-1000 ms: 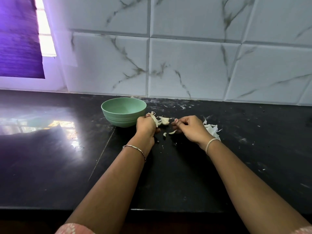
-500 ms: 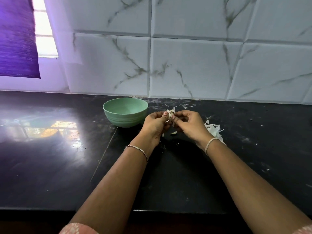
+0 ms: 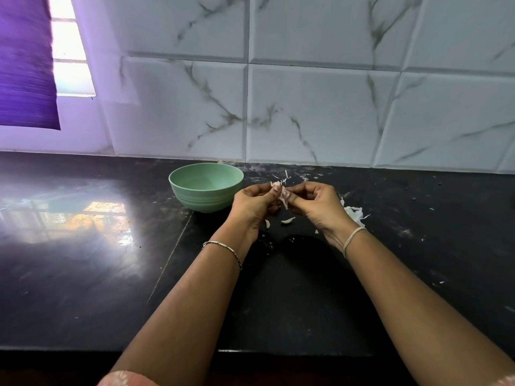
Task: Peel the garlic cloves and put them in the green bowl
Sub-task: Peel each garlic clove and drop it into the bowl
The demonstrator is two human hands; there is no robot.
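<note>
Peeling in hand: pinches one pinkish-white garlic clove (image 3: 284,194) between left grip (image 3: 252,204) and right grip (image 3: 315,203), both clenched on it, above the black stone tabletop (image 3: 83,274), right of the round pale-green bowl (image 3: 200,200). Calls next, likely, for tearing off the papery skin, then reaching left to drop it in. Behind, white marble-veined wall tiles (image 3: 306,112); at right, loose white skins (image 3: 354,213).
</note>
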